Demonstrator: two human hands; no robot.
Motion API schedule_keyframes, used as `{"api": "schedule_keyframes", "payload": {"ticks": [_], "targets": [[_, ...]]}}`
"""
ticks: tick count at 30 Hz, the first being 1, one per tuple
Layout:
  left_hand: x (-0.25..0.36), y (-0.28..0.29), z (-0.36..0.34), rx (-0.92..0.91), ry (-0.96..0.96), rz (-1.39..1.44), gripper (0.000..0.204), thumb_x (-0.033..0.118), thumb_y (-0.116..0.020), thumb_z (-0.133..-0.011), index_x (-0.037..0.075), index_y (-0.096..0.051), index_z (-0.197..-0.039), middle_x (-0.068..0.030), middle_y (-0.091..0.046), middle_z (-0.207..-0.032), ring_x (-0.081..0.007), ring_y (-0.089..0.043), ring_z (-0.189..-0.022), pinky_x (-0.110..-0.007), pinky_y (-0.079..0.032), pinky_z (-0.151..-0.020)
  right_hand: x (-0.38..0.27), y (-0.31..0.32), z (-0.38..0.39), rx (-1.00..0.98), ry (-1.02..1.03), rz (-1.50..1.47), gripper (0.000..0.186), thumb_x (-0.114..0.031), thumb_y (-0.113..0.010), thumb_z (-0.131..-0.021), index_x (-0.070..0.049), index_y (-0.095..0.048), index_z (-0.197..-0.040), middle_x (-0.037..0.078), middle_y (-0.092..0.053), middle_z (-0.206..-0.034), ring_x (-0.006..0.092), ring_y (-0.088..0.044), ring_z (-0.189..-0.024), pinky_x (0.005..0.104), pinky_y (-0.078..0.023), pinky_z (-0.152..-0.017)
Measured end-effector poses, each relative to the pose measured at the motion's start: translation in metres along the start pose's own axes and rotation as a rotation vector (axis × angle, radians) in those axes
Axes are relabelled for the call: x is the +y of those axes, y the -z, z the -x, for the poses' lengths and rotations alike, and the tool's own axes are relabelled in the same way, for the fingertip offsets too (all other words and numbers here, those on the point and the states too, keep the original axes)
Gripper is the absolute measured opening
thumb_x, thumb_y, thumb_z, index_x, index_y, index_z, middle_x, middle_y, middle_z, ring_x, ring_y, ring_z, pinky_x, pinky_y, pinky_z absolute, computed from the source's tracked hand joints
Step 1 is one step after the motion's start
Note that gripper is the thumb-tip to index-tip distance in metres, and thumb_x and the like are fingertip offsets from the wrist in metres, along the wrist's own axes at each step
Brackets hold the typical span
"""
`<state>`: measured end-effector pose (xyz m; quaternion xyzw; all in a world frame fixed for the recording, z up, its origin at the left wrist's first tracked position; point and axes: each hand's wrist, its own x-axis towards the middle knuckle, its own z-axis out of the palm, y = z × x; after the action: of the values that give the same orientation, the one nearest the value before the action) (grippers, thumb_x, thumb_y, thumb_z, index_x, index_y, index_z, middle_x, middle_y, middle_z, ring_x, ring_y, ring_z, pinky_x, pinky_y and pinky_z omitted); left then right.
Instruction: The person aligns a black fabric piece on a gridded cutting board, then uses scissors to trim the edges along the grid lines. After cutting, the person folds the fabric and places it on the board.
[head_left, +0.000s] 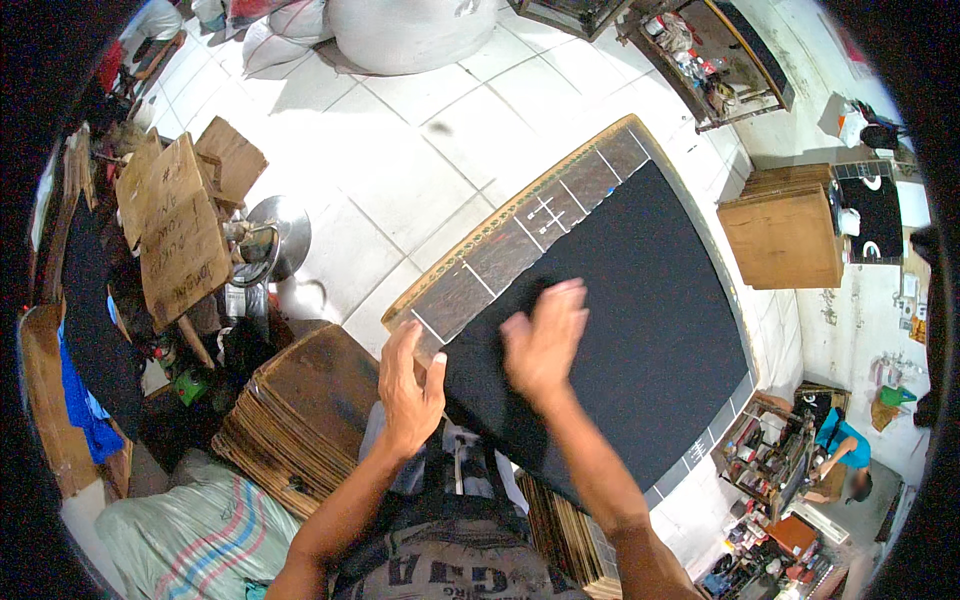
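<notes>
A black cloth (640,310) lies spread over a large board (480,275) whose bare dark strip along the far left side carries white line marks. My right hand (548,340) is over the cloth near its left part, slightly blurred, with fingers stretched and the thumb apart. Whether it touches the cloth I cannot tell. At the board's near left corner is my left hand (410,395), its fingers extended and its thumb apart from them. Neither hand shows anything held.
To my left stand a stack of brown boards (300,400) and a pale green sack (190,540). Written cardboard (180,230) and a round metal pan (285,240) are farther left. White sacks (410,30) lie beyond the tiles. A person in blue (848,445) is at the right near a cluttered table (765,455).
</notes>
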<state>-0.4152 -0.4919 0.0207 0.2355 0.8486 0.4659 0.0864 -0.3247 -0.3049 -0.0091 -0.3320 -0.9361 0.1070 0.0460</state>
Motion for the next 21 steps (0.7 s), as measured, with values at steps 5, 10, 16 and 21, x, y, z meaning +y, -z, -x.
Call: {"api": "schedule_keyframes", "payload": {"ticks": [5, 10, 16, 21], "targets": [[0.02, -0.06, 0.027, -0.358, -0.198, -0.108, 0.057, 0.025, -0.06, -0.095, -0.005, -0.044, -0.141, -0.0251, -0.038, -0.153, -0.042, -0.031, -0.145, -0.055, -0.021, -0.12, 0.016, -0.025, -0.091, 0.082, -0.263, 0.009, 0.084, -0.052, -0.046, -0.099, 0.013, -0.027, -0.149, 0.032, -0.019, -0.16, 0.0442, -0.016, -0.15, 0.0553, -0.013, -0.121], [0.019, -0.095, 0.025, -0.657, -0.49, -0.352, 0.078, 0.047, -0.062, -0.092, -0.002, -0.039, -0.149, -0.0165, -0.031, -0.16, -0.0318, -0.027, -0.149, -0.051, -0.022, -0.119, 0.066, -0.014, -0.095, 0.116, -0.061, -0.175, 0.076, -0.046, -0.042, -0.102, 0.008, -0.024, -0.152, 0.029, -0.019, -0.161, 0.0402, -0.018, -0.151, 0.0521, -0.017, -0.121], [-0.023, -0.045, 0.013, -0.505, -0.365, -0.421, 0.087, 0.059, -0.059, -0.089, -0.001, -0.039, -0.149, -0.0165, -0.033, -0.16, -0.0311, -0.027, -0.15, -0.051, -0.018, -0.12, 0.17, -0.003, -0.073, 0.023, -0.135, 0.134, 0.076, -0.05, -0.041, -0.103, 0.003, -0.023, -0.155, 0.021, -0.016, -0.165, 0.0341, -0.014, -0.153, 0.0514, -0.011, -0.122], [0.02, -0.066, 0.017, -0.303, -0.195, -0.439, 0.097, 0.061, -0.056, -0.091, -0.011, -0.028, -0.15, -0.029, -0.02, -0.16, -0.0423, -0.016, -0.151, -0.062, -0.011, -0.119, 0.16, -0.002, -0.075, 0.018, -0.136, 0.153, 0.077, -0.049, -0.042, -0.102, 0.003, -0.022, -0.155, 0.021, -0.016, -0.165, 0.0341, -0.013, -0.153, 0.0524, -0.011, -0.122]]}}
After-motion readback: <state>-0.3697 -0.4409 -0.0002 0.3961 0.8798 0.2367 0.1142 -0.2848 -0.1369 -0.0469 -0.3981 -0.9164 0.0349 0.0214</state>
